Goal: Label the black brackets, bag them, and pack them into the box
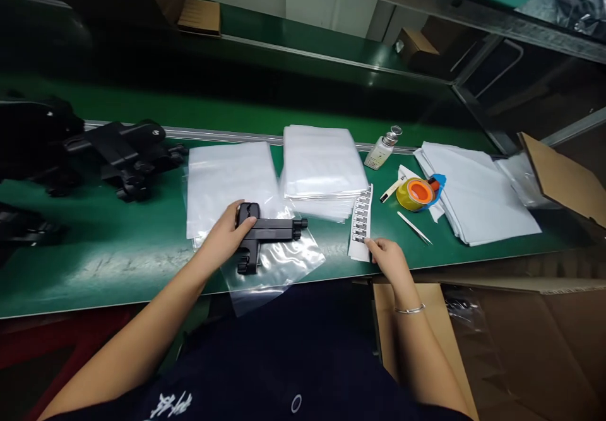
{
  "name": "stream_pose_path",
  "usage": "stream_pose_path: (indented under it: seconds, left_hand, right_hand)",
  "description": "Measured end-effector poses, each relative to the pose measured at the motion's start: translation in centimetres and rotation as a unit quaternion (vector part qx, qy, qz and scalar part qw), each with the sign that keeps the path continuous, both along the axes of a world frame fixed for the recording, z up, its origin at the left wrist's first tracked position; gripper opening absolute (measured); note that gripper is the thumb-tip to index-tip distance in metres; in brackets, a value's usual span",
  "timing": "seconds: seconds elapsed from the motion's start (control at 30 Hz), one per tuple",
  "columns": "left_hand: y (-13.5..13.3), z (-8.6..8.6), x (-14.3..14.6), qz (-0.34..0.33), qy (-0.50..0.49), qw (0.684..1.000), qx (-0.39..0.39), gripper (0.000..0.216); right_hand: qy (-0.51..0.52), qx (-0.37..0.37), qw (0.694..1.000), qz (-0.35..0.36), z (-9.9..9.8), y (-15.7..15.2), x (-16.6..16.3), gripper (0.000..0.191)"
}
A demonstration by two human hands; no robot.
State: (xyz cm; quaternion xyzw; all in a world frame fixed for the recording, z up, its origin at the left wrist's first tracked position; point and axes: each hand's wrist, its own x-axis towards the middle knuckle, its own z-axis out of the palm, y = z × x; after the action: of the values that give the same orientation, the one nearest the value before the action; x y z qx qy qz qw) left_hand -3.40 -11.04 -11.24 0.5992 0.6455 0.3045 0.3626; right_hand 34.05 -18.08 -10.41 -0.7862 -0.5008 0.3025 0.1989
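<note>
My left hand (226,237) is closed around one end of a black plastic bracket (265,231) that lies on a clear plastic bag (284,263) on the green table (118,257). My right hand (387,255) pinches the near end of a white strip of barcode labels (361,222) lying flat on the table. A thin bracelet circles the right wrist.
Two stacks of clear bags (322,162) lie behind the bracket. More black brackets (127,153) are piled at the left. A yellow tape roll (416,194), tweezers (414,227), a small bottle (383,148), white sheets (473,194) and cardboard boxes (563,181) sit at the right.
</note>
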Motion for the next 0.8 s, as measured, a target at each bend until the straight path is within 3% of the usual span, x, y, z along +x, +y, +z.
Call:
stream_pose_path:
  seconds: [0.07,0.13,0.23,0.3,0.37,0.43,0.53,0.67,0.73,0.8]
  left_hand:
    - [-0.6,1.5,1.2,0.000,0.075,0.992,0.105,0.058]
    - [-1.2,3.0,3.4,-0.052,0.065,0.985,0.149,0.041]
    - [-1.9,4.0,8.4,-0.187,-0.057,0.980,0.044,0.026]
    - [-1.9,3.5,12.3,-0.251,-0.160,0.953,-0.058,0.031]
    - [-1.8,2.6,15.8,-0.278,-0.262,0.912,-0.146,0.049]
    - [-1.6,1.8,18.4,-0.264,-0.337,0.882,-0.197,0.052]
    - [-1.5,1.1,20.4,-0.212,-0.388,0.872,-0.210,0.034]
    - [-1.5,0.9,20.9,-0.185,-0.396,0.880,-0.186,0.023]
    - [-1.5,0.8,20.9,-0.184,-0.391,0.884,-0.181,0.021]
    - [-1.3,0.5,21.0,-0.185,-0.375,0.891,-0.180,0.019]
  right_hand:
    - [0.050,0.019,0.998,-0.019,-0.3,0.0,-0.5,0.039]
    - [0.098,0.039,0.994,-0.023,-0.5,0.0,-0.6,0.038]
    - [0.203,0.080,0.976,-0.010,-0.7,-0.1,-0.4,0.041]
    - [0.284,0.108,0.953,-0.001,-0.9,-0.3,-0.3,0.040]
    - [0.327,0.120,0.937,0.013,-1.1,-0.6,-0.2,0.038]
    - [0.335,0.125,0.933,0.030,-1.4,-0.9,-0.2,0.035]
    - [0.281,0.196,0.940,-0.001,-1.7,-1.3,-0.5,0.027]
    - [0.088,0.328,0.940,-0.014,-1.6,-1.8,-0.7,0.020]
    - [-0.024,0.369,0.929,0.022,-1.7,-1.9,-0.8,0.017]
    - [-0.150,0.416,0.895,0.054,-1.9,-2.1,-0.9,0.013]
